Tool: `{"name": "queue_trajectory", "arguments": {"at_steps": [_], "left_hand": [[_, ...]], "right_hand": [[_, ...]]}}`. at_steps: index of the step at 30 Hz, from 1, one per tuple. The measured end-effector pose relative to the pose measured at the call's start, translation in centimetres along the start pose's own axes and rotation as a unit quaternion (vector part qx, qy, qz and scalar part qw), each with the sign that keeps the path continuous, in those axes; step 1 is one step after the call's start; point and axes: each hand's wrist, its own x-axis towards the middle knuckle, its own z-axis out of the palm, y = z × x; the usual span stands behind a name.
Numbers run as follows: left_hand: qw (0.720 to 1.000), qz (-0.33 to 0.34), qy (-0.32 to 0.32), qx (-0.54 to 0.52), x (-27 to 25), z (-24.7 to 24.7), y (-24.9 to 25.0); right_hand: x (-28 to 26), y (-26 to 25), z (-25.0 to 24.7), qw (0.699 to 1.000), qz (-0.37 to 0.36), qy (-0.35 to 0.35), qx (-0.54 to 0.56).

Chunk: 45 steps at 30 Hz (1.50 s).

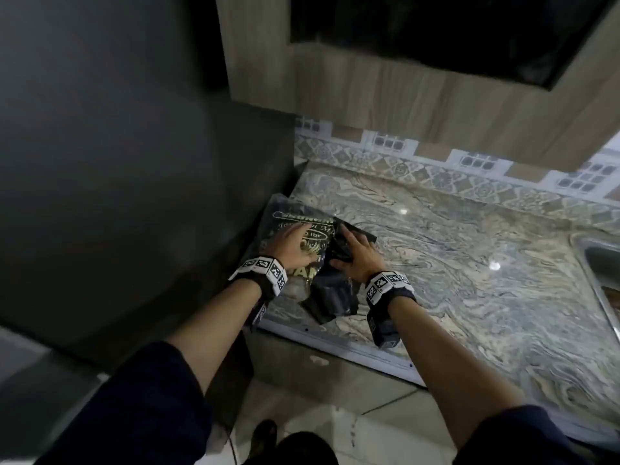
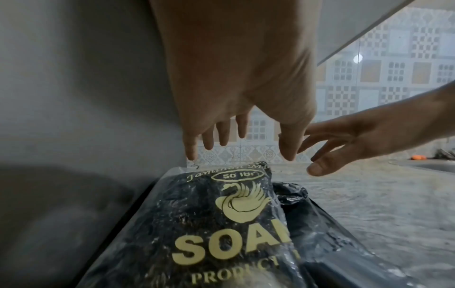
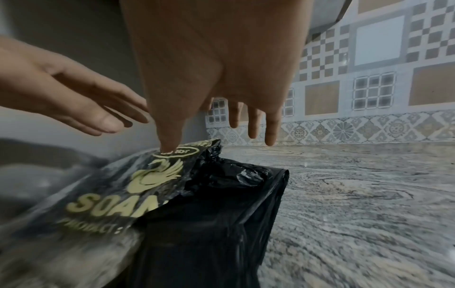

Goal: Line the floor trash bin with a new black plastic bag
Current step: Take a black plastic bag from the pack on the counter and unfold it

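Observation:
A clear pack of black plastic bags [image 1: 295,226] with gold swan print lies at the left end of the marbled counter [image 1: 469,263]. A folded black bag [image 1: 335,297] sticks out of its torn right side; both show close up as the pack [image 2: 221,224] and the bag [image 3: 216,214]. My left hand [image 1: 295,236] is spread over the pack with straight fingers [image 2: 209,136]. My right hand [image 1: 355,243] hovers flat over the black bag, and its thumb tip [image 3: 169,148] touches the pack's label. Neither hand grips anything. No trash bin is in view.
A dark appliance side [image 1: 134,162] stands directly left of the pack. A steel sink [image 1: 600,263] is at the counter's right edge. Patterned wall tiles [image 1: 436,162] and a wooden upper cabinet [image 1: 402,95] lie behind. Pale floor tiles [image 1: 335,414] show below the counter's front edge.

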Motion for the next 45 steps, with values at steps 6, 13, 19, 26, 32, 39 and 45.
{"name": "queue_trajectory", "arguments": {"at_steps": [6,13,19,26,32,39,45], "left_hand": [[0.985,0.013,-0.117,0.129,4.7,-0.2,-1.4],[0.965,-0.008,-0.196,0.176,8.8,2.6,-3.9],[0.959,-0.041,-0.197,0.199,9.3,5.5,-5.4],[0.963,-0.032,-0.177,0.199,8.9,6.5,-6.1],[0.965,-0.021,-0.154,0.210,9.2,6.3,-6.8],[0.964,-0.022,-0.181,0.192,9.7,5.7,-5.7],[0.960,0.105,-0.184,0.183,10.2,5.3,-0.4]], "right_hand": [[4.6,0.8,1.0,0.999,0.043,-0.015,-0.031],[9.4,2.6,4.1,0.997,0.022,-0.077,-0.021],[11.4,3.6,5.9,0.986,-0.011,-0.102,-0.127],[10.7,4.1,5.9,0.999,-0.035,0.021,-0.011],[9.4,3.8,4.4,0.999,0.024,0.043,0.015],[6.3,5.5,2.0,0.992,0.084,0.095,-0.003],[3.1,6.4,-0.1,0.978,0.136,0.153,-0.026]]}}
